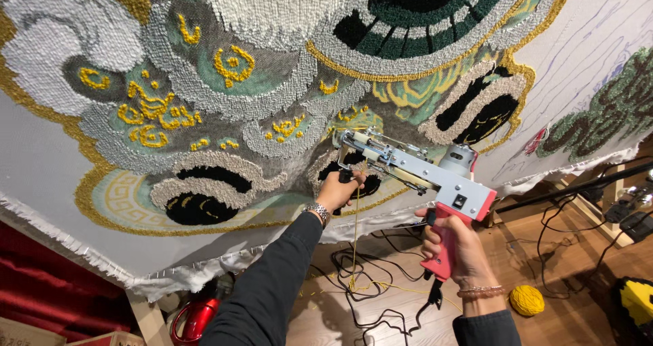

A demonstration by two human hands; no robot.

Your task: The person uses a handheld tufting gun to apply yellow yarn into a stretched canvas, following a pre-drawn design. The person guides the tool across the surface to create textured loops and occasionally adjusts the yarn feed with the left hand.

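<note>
two hands on the tufting gun [415, 172]: right hand [454, 245] wrapped round the pink grip, left hand [338, 191] closed on the front handle, nose pressed into the stretched rug cloth [204, 114]. looks front-heavy and rigid, so both handles make sense. yellow yarn [355, 230] feeds up, thin and snaggy.

Two cardboard boxes [41, 334] show at the bottom left corner, brown and flat-topped, cut off by the picture's edge. They sit below the red drape [47, 278] and left of the wooden post [146, 315]. The nearer box [112, 339] lies just beside the post's foot; the other box [20, 331] reaches the left edge. Their faces are too cropped to tell any label. No sign or screen is in view.
</note>
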